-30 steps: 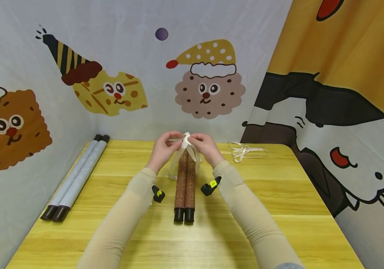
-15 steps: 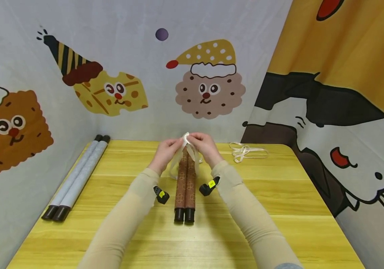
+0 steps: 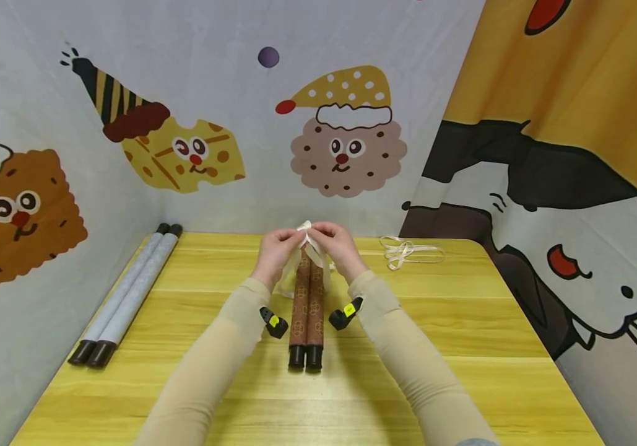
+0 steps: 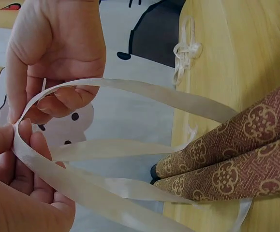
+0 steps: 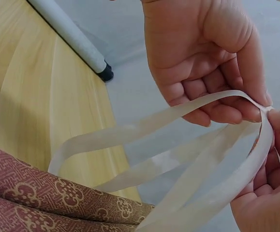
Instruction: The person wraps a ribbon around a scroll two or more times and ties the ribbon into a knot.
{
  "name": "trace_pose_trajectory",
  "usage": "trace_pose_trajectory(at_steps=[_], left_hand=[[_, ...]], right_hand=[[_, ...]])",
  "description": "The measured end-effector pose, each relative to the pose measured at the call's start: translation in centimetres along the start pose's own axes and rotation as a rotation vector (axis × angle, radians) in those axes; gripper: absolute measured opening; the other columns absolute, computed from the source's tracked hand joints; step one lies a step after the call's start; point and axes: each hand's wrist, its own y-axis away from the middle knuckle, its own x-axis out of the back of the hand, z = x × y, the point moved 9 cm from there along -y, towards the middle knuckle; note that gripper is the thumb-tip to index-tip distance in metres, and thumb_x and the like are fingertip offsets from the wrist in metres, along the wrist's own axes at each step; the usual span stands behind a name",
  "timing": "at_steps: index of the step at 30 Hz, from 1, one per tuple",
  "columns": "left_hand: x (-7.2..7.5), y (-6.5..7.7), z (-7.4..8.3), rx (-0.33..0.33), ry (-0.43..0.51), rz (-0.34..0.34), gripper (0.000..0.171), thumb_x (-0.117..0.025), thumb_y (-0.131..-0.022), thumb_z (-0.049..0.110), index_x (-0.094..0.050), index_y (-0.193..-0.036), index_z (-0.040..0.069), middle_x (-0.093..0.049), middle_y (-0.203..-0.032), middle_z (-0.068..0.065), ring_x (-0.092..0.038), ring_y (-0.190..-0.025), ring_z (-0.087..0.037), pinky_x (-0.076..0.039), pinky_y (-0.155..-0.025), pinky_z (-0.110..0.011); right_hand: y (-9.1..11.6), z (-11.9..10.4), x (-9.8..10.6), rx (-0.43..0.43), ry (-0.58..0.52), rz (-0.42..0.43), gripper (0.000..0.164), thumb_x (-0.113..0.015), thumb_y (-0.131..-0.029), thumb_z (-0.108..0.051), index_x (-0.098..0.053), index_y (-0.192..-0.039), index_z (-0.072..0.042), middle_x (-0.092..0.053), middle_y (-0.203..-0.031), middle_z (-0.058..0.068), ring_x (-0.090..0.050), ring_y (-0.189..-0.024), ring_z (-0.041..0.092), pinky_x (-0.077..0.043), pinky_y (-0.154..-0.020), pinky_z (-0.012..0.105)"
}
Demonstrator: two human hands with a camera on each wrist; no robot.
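Observation:
A brown scroll (image 3: 299, 303), rolled as two side-by-side tubes with gold patterning and black end caps, lies lengthwise on the table. Above its far end, my left hand (image 3: 276, 254) pinches a cream ribbon (image 4: 178, 99) between thumb and fingers. My right hand (image 3: 343, 248) pinches the same ribbon right beside it, and the fingertips of both hands meet. In the right wrist view, several strands of ribbon (image 5: 149, 121) run from the pinch down to the scroll (image 5: 67, 193). Where the ribbon passes under the tubes is hidden.
A pale grey pair of rolled tubes (image 3: 129, 291) with black ends lies along the table's left edge. A loose bundle of cream ribbon (image 3: 407, 253) rests at the back right. Cartoon-printed cloth (image 3: 212, 210) hangs behind the wooden table (image 3: 435, 322).
My left hand has moved slightly right and its fingers have closed in beside my right hand. The ribbon's top has shifted a little left. The scroll has stayed in place.

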Motion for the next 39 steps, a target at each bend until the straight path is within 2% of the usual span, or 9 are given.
trace_pose_trajectory(at_steps=[4,9,13,18,22,24,28,32,39], left_hand=[[0.0,0.3,0.5,-0.029,-0.039,-0.018,0.021,-0.073,-0.091,0.014,-0.072,-0.098,-0.006,-0.068,-0.089,-0.005,-0.061,-0.080,-0.013,-0.054,-0.079,-0.033],[-0.3,0.6,1.0,-0.081,-0.126,-0.055,0.020,-0.074,-0.090,0.015,-0.073,-0.097,-0.004,-0.070,-0.090,-0.007,-0.062,-0.083,-0.015,-0.052,-0.074,-0.025],[-0.5,1.0,1.3,-0.072,-0.058,-0.049,0.020,-0.072,-0.091,0.010,-0.071,-0.098,-0.008,-0.069,-0.087,-0.005,-0.063,-0.079,-0.014,-0.054,-0.076,-0.027],[0.1,0.8,1.4,-0.074,0.025,0.016,0.021,-0.070,-0.093,0.010,-0.069,-0.100,-0.009,-0.066,-0.088,-0.005,-0.063,-0.077,-0.013,-0.055,-0.082,-0.035],[0.5,0.7,1.3,-0.103,0.038,0.069,0.020,-0.071,-0.092,0.010,-0.069,-0.100,-0.008,-0.067,-0.091,-0.009,-0.063,-0.079,-0.013,-0.055,-0.086,-0.040],[0.5,0.9,1.4,-0.115,0.049,0.090,0.020,-0.071,-0.092,0.010,-0.070,-0.100,-0.008,-0.067,-0.093,-0.011,-0.063,-0.081,-0.013,-0.055,-0.085,-0.037],[0.5,1.2,1.9,-0.152,0.056,0.131,0.020,-0.072,-0.091,0.010,-0.070,-0.100,-0.008,-0.068,-0.094,-0.013,-0.063,-0.082,-0.013,-0.056,-0.080,-0.027],[0.6,1.5,2.2,-0.167,0.047,0.154,0.021,-0.073,-0.091,0.013,-0.070,-0.099,-0.006,-0.068,-0.093,-0.011,-0.061,-0.081,-0.014,-0.055,-0.075,-0.023],[1.0,1.5,2.1,-0.177,0.045,0.189,0.020,-0.074,-0.090,0.012,-0.071,-0.096,-0.007,-0.067,-0.086,-0.005,-0.059,-0.076,-0.011,-0.053,-0.071,-0.021]], right_hand=[[0.1,0.3,0.0,-0.036,-0.022,-0.009,0.029,-0.062,-0.099,-0.020,-0.066,-0.113,0.005,-0.064,-0.094,0.002,-0.057,-0.081,0.011,-0.049,-0.070,0.024],[0.1,0.2,0.1,-0.041,-0.022,0.009,0.029,-0.062,-0.099,-0.025,-0.065,-0.111,0.002,-0.059,-0.088,0.002,-0.053,-0.074,0.013,-0.046,-0.067,0.027],[-0.1,0.0,0.7,-0.014,-0.060,0.055,0.018,-0.061,-0.099,-0.018,-0.062,-0.105,-0.001,-0.056,-0.086,0.002,-0.052,-0.071,0.013,-0.046,-0.070,0.031],[-0.1,-0.3,1.3,0.011,-0.142,0.093,0.009,-0.060,-0.099,-0.012,-0.057,-0.093,-0.007,-0.056,-0.084,0.004,-0.052,-0.072,0.016,-0.044,-0.071,0.035],[-0.1,-0.1,1.3,-0.007,-0.146,0.079,0.010,-0.060,-0.099,-0.011,-0.058,-0.090,-0.007,-0.059,-0.085,0.004,-0.054,-0.070,0.015,-0.043,-0.068,0.032],[-0.1,0.1,1.2,-0.028,-0.132,0.068,0.011,-0.060,-0.099,-0.012,-0.060,-0.090,-0.006,-0.060,-0.085,0.005,-0.054,-0.071,0.016,-0.043,-0.068,0.033],[-0.3,0.4,1.0,-0.067,-0.087,0.038,0.017,-0.060,-0.100,-0.018,-0.063,-0.095,-0.002,-0.062,-0.085,0.006,-0.054,-0.076,0.022,-0.043,-0.065,0.029],[-0.3,0.4,0.8,-0.103,-0.030,0.009,0.030,-0.058,-0.102,-0.022,-0.065,-0.109,0.007,-0.064,-0.088,0.005,-0.055,-0.083,0.027,-0.044,-0.061,0.024],[-0.1,1.0,0.8,-0.148,0.041,-0.019,0.034,-0.057,-0.102,-0.023,-0.064,-0.116,0.007,-0.064,-0.092,0.005,-0.055,-0.089,0.029,-0.046,-0.072,0.032]])
